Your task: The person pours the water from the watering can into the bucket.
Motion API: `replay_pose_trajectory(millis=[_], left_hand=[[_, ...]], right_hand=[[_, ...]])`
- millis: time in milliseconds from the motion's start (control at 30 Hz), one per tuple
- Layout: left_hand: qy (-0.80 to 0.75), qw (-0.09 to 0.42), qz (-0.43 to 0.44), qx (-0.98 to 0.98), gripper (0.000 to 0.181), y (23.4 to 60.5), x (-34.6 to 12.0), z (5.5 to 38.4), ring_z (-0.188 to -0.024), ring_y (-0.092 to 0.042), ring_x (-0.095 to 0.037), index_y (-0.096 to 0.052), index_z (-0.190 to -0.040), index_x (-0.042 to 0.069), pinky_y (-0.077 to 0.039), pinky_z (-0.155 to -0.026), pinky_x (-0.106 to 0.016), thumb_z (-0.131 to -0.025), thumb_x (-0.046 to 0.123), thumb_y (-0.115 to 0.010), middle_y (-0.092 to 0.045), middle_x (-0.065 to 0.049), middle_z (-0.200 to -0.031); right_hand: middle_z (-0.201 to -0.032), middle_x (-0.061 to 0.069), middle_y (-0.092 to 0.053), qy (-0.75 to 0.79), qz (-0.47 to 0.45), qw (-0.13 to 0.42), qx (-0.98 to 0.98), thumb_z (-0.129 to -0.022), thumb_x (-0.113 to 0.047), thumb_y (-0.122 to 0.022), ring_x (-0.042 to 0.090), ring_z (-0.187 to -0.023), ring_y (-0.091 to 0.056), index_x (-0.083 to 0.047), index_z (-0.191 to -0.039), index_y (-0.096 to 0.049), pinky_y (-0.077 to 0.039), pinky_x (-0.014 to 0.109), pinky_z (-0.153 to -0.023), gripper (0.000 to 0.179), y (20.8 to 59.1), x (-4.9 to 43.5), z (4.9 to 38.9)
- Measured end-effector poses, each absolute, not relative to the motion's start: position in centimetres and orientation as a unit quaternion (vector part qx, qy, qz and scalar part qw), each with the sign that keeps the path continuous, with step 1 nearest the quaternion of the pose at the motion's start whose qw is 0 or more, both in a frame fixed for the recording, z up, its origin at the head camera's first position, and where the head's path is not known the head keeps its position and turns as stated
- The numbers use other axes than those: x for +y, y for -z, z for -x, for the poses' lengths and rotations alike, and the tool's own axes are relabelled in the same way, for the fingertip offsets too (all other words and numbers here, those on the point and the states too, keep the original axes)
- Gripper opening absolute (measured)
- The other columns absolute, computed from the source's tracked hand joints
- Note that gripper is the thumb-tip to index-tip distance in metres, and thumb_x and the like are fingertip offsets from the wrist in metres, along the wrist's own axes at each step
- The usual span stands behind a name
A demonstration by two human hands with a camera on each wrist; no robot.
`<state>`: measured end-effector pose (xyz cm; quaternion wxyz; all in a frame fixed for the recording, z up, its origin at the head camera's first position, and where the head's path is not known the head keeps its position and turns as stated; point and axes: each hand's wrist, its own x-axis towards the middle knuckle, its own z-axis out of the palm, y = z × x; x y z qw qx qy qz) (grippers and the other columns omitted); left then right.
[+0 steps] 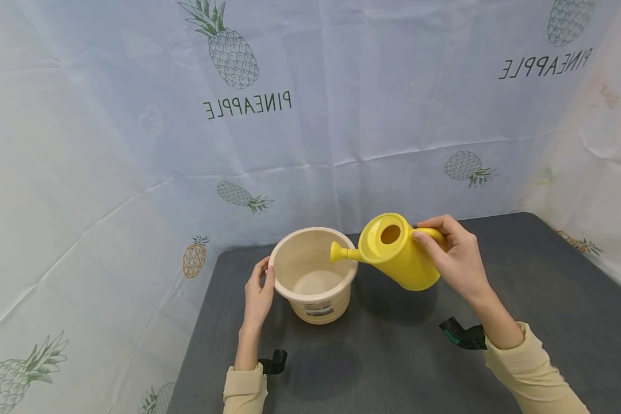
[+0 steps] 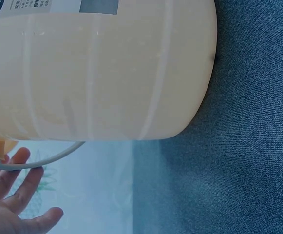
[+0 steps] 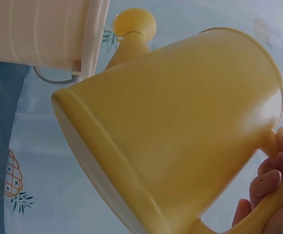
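Note:
A cream plastic bucket (image 1: 318, 307) stands upright on the dark tabletop, its open top facing up. My left hand (image 1: 257, 296) holds its rim at the left side. In the left wrist view, fingers (image 2: 27, 192) spread beside the bucket's thin wire handle (image 2: 58, 157). My right hand (image 1: 457, 259) grips the handle of a yellow watering can (image 1: 414, 264), with the thumb on top. The can is raised and tilted left, and its spout head (image 1: 336, 252) reaches over the bucket's right rim. No stream shows at the spout.
The dark cloth-covered table (image 1: 538, 299) extends right and toward me. Behind and at both sides hangs a pale pineapple-print sheet (image 1: 393, 115), close to the table's back edge. Black straps with small devices (image 1: 463, 334) are on both wrists.

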<state>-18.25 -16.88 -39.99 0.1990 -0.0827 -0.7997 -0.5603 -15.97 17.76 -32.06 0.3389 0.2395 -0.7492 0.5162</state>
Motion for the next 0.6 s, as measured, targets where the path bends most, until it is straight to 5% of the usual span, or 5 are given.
replay_pose_trajectory(millis=[600], left_hand=[[0.561, 0.196, 0.080, -0.800, 0.036, 39.99, -16.96, 18.33, -0.117, -0.044, -0.037, -0.047, -0.130, -0.007, -0.033, -0.096, -0.055, -0.098, 0.009, -0.046, -0.053, -0.027, -0.120]], right_hand=[[-0.089, 0.003, -0.061, -0.511, -0.239, 0.341, -0.752, -0.077, 0.017, -0.064, 0.007, -0.073, -0.057, 0.007, -0.097, -0.061, -0.046, 0.013, -0.065, 0.023, 31.89, 17.84, 15.90]])
